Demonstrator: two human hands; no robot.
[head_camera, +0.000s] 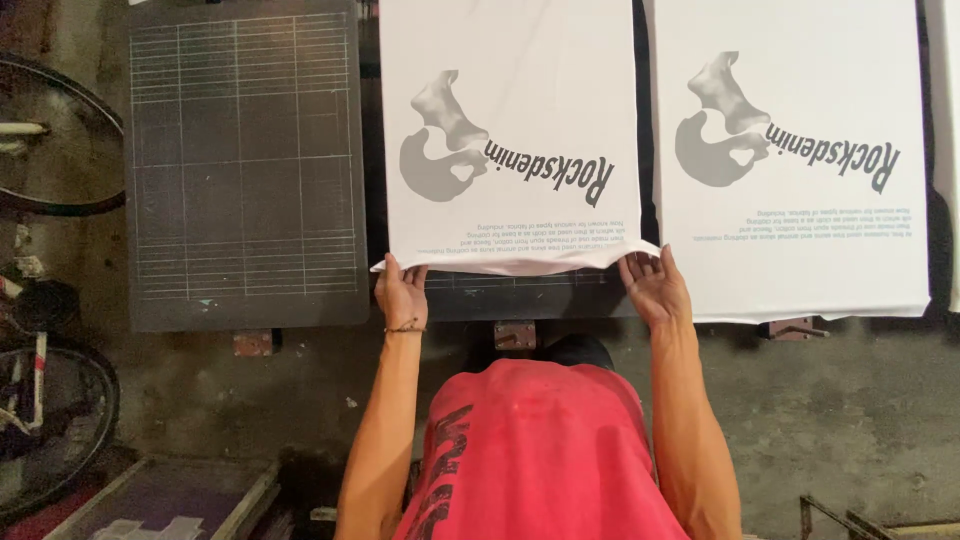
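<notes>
the left hand (401, 293) pinches the near left corner of a white printed fabric panel (510, 130), fingers curled under the hem and thumb on top, a thin bracelet (405, 328) at the wrist. the right hand (655, 290) grasps the near right corner of the same panel, palm turned up with the fingers tucked beneath the edge. between the two grips the hem is raised a little off the dark printing platen (520, 292), whose front strip shows just below the lifted edge. away from the grips the panel lies flat, carrying a grey bone-like graphic and dark lettering. just right of the right hand a second white panel (790, 150) with the same print lies flat on its own board. left of the left hand sits a bare dark platen (245, 160) marked with a pale grid. further left, bicycle wheels (50, 140) stand on the concrete floor (860, 420). below the hands is the person's red shirt (540, 450).
</notes>
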